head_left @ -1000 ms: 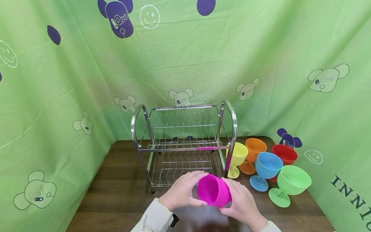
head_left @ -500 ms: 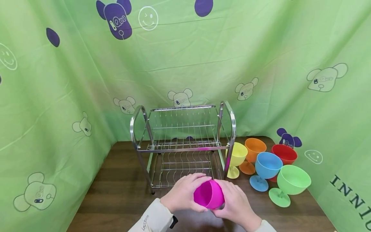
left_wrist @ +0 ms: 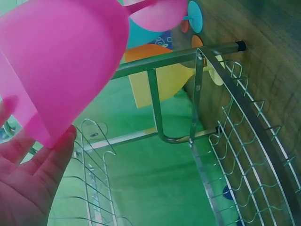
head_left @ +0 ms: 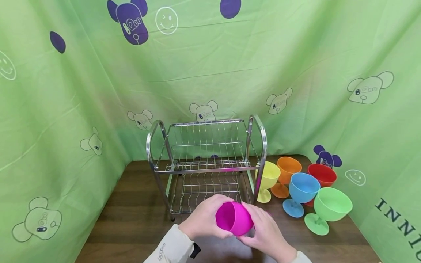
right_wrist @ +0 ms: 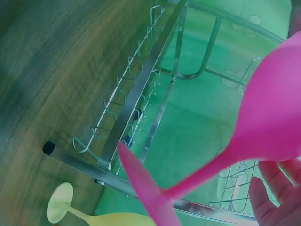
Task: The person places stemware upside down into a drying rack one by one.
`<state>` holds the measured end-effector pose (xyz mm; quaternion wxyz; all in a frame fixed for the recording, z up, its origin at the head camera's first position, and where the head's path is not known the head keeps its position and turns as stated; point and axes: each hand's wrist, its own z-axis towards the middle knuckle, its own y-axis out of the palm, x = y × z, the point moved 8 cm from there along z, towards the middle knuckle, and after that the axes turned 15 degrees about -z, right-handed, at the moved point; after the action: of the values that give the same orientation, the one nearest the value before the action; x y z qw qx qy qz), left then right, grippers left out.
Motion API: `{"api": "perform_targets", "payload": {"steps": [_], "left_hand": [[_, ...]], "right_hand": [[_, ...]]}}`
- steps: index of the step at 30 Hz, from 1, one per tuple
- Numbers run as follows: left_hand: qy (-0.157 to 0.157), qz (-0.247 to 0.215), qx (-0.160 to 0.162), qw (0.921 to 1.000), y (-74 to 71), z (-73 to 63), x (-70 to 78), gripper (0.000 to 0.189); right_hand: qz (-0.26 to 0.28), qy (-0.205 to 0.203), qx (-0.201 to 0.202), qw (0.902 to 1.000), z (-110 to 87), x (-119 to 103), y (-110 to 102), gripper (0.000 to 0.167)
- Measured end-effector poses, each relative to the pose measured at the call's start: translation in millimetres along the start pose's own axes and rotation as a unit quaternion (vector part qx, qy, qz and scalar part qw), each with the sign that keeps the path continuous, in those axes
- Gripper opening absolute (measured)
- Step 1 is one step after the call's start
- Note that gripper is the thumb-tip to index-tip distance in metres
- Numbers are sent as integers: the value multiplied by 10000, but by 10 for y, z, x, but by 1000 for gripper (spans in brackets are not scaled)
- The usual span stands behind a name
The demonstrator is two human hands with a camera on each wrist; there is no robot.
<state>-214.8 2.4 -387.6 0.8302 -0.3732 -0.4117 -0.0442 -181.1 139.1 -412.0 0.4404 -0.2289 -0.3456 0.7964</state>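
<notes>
A bright pink goblet [head_left: 242,220] is held tilted in front of the rack, its mouth turned to the left in the head view. My left hand [head_left: 204,220] grips the rim side, thumb below and fingers above. On the other side my right hand [head_left: 268,233] holds the bowl near the stem. The right wrist view shows the goblet's thin stem [right_wrist: 202,179] and round foot [right_wrist: 148,186]. In the left wrist view, fingertips [left_wrist: 63,141] touch the rim. Just behind both hands stands a two-tier metal dish rack [head_left: 210,170].
Right of the rack, upright goblets stand on the wooden table [head_left: 112,233]: yellow [head_left: 270,175], orange [head_left: 289,170], blue [head_left: 304,188], red [head_left: 322,175] and light green [head_left: 333,204]. A green patterned curtain [head_left: 210,73] surrounds the table at the back and sides.
Both hands have shifted a little to the left with the pink goblet, and its mouth has turned further left. The rack and the other goblets have stayed put.
</notes>
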Motion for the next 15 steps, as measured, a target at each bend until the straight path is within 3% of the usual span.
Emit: {"api": "perform_targets", "payload": {"steps": [4, 8, 12, 15], "left_hand": [[-144, -600, 190, 9979, -59, -15, -28, 75], [-195, -1025, 355, 9939, -91, -48, -71, 75], [-202, -1379, 553, 9887, -120, -105, -89, 73], [-48, -1555, 799, 9846, -154, -153, -83, 74]], "right_hand": [[205, 66, 56, 9998, 3, 5, -52, 89], [893, 347, 435, 9944, -31, 63, -168, 74], [2060, 603, 1256, 9686, -137, 159, -317, 44], [2828, 652, 1531, 9446, -212, 203, -386, 24]]}}
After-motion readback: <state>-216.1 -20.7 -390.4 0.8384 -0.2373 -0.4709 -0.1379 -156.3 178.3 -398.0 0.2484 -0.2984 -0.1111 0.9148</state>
